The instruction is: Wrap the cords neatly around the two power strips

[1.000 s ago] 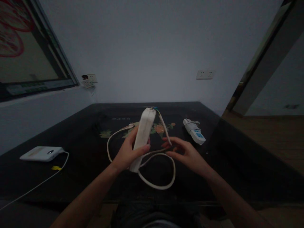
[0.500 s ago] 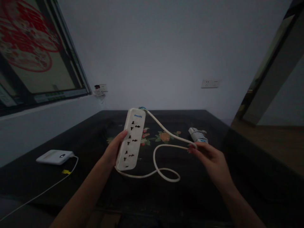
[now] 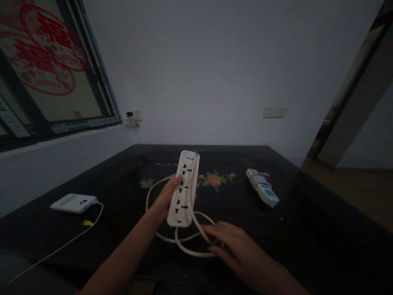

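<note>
A white power strip with several sockets tilts upright above the dark table. My left hand is closed around its left side, thumb on the front face. From blue wires at the strip's top end, a white cord runs down across the sockets to my right hand. The fingers of that hand pinch the cord low and to the right of the strip. Loops of the cord hang behind and below the strip, partly hidden by it and by my left hand.
Another white power strip, its cord wound around it, lies on the right of the table. On the left lies a white box-shaped device with a thin cable and yellow tag. Wall sockets are behind.
My right hand has brought the cord down and leftward, so it now crosses the strip's front. My left hand and the strip have shifted a little right and down.
</note>
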`<state>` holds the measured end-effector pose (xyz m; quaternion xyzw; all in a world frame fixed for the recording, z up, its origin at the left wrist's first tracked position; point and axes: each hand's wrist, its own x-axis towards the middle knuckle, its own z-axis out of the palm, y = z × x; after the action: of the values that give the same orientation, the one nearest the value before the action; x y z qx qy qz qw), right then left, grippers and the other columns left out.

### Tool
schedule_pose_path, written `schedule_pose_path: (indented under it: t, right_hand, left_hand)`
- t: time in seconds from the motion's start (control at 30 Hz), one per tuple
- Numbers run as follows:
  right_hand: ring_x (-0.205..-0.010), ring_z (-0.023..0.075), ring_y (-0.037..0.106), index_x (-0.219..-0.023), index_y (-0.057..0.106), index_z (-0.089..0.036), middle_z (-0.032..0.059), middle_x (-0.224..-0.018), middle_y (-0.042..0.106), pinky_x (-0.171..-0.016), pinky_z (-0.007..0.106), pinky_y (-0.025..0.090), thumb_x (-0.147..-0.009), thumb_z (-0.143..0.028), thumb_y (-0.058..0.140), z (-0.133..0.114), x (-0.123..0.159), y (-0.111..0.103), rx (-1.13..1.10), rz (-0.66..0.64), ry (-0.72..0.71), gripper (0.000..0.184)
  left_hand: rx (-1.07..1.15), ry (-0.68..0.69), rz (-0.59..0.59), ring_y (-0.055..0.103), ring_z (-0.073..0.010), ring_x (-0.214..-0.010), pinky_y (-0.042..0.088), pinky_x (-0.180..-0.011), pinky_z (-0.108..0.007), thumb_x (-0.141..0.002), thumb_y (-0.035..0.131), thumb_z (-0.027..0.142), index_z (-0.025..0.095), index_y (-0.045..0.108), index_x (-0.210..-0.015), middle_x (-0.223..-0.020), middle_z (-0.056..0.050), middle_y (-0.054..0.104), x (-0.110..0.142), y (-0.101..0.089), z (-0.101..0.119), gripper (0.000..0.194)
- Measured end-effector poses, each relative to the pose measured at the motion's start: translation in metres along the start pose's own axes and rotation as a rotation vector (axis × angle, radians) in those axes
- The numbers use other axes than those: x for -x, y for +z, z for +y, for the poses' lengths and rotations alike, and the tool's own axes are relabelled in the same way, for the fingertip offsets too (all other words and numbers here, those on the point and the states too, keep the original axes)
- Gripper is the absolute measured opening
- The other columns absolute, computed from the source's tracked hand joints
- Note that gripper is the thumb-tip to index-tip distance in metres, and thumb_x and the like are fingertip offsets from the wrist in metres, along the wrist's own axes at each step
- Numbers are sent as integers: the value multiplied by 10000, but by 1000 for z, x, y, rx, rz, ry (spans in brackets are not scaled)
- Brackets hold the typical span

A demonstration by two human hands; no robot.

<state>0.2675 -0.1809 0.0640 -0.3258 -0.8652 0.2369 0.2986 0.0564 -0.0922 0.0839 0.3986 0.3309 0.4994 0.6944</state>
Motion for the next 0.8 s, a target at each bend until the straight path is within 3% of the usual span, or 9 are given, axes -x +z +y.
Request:
schedule_pose_path:
  t: [0.1,0.3,0.43,0.5,0.63,0.8]
  right_hand:
    - [-1017,182,623,-1134,643,-228,57,-1096,685,-897,316,507,-923,-187,500,9,-5,-9,82,-3,-5,258]
    - [-946,187,649,-1052,662,-215,63,-1017,696,-838,335,532,-914,-241,522,22,-23,-76,203,398,-91,198]
    - [-884,174,646,-1122,630,-224,58,-1027,673,-773,319,546,-886,-208,566,7,-47,-112,251,469,-182,246]
    - [-1025,190,611,-1244,560,-242,72,-1163,624,-845,332,535,-864,-185,596,-4,-58,-121,303,390,-268,386]
    - [-1298,214,430,-1383,423,-289,73,-1427,439,-1028,370,430,-835,-174,635,-26,-70,-129,474,54,-381,598]
    - [-1179,246,528,-1384,427,-261,108,-1371,497,-910,366,486,-803,-218,687,-55,-78,-125,750,-228,-357,638]
  left_hand:
    - [15,1,-95,674,-174,-654,564,-584,-262,-808,622,392,101,541,-1246,-952,-130,730,0,-2,0,533]
    - [29,51,-268,677,-209,-708,579,-614,-310,-670,756,468,137,586,-1136,-935,-122,720,-5,-10,0,597]
    - [-55,121,-425,672,-224,-771,576,-616,-313,-670,768,466,141,571,-1150,-996,-137,694,-1,-2,4,612]
    - [-117,132,-494,672,-218,-743,569,-594,-299,-674,765,479,143,551,-1174,-968,-135,693,3,2,6,640]
    - [-186,87,-572,677,-203,-711,562,-598,-289,-698,752,479,173,526,-1188,-879,-91,691,12,7,8,620]
    - [-262,15,-589,669,-198,-740,538,-608,-281,-702,739,504,196,534,-1159,-937,-81,675,12,4,9,587]
